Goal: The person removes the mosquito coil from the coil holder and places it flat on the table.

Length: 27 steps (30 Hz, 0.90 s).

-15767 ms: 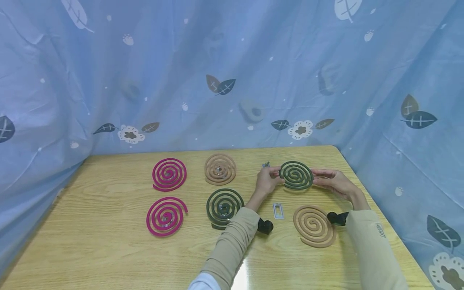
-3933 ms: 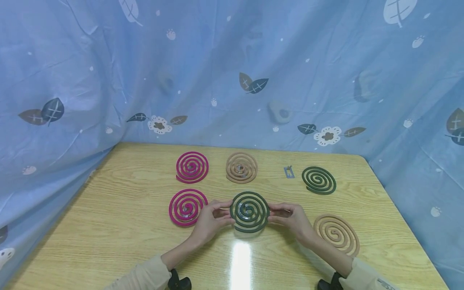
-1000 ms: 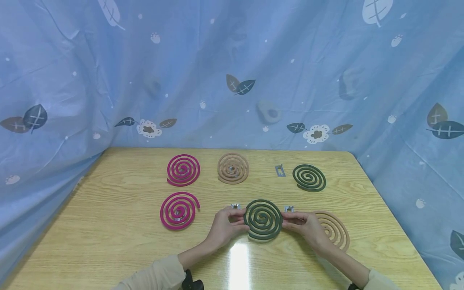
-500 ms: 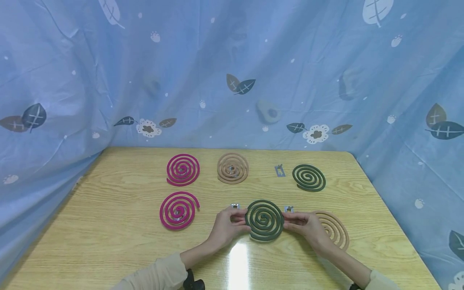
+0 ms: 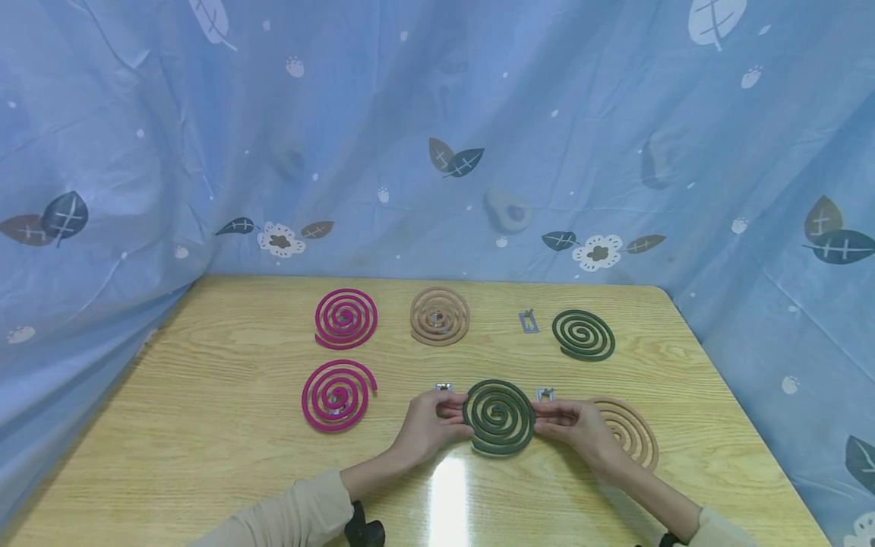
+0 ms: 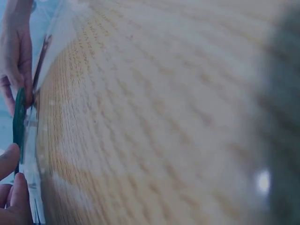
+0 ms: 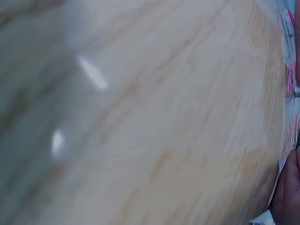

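In the head view a dark green mosquito coil is held between both hands, near the middle front of the table. My left hand pinches its left rim, and my right hand pinches the right rim. It is at or just above the tabletop; which, I cannot tell. Small metal coil stands, one behind my left fingers and another behind my right ones, are partly covered. The left wrist view shows the green coil edge-on between both hands. Only part of a hand shows at the right wrist view's edge.
Two magenta coils, one behind and one in front, lie over stands at left. A tan coil lies over a stand behind. A bare stand and another green coil are back right. My right arm partly covers a tan coil.
Earlier both hands held the other green coil, now lying at back right. Since 3.9 s ago, the front green coil has moved right, off its stand. The last second shows almost no motion.
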Each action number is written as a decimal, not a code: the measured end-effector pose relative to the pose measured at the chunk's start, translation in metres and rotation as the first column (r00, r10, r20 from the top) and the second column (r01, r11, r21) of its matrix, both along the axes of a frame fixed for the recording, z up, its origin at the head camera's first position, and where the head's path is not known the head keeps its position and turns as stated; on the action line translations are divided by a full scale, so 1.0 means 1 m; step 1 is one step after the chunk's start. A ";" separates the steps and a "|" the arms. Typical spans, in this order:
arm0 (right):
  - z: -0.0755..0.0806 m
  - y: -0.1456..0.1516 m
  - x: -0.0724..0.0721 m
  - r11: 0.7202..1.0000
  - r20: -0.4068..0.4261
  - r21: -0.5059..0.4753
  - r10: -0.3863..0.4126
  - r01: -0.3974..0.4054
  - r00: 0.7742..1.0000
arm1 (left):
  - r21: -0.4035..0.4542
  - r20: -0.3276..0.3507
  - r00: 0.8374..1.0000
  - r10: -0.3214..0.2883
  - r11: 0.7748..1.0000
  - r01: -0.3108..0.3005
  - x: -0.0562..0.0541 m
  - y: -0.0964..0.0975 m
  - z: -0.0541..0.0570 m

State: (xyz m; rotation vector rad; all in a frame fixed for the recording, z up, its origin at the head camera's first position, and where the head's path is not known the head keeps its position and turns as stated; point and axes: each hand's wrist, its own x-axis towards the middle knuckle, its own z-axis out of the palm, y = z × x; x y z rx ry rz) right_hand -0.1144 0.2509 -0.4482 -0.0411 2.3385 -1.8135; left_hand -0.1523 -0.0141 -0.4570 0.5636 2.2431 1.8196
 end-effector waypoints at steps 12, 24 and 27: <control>0.005 -0.002 -0.002 0.999 0.035 -0.003 0.040 -0.040 0.999 | -0.052 0.004 1.000 -0.020 0.998 0.020 0.000 -0.003 0.000; 0.012 -0.011 0.001 0.996 0.003 0.092 0.021 -0.021 1.000 | -0.045 0.020 0.999 -0.041 0.998 0.042 -0.003 -0.002 0.003; 0.014 -0.012 0.001 0.994 0.009 0.108 0.025 -0.026 1.000 | -0.055 0.036 0.998 -0.043 0.997 0.045 -0.003 -0.002 0.003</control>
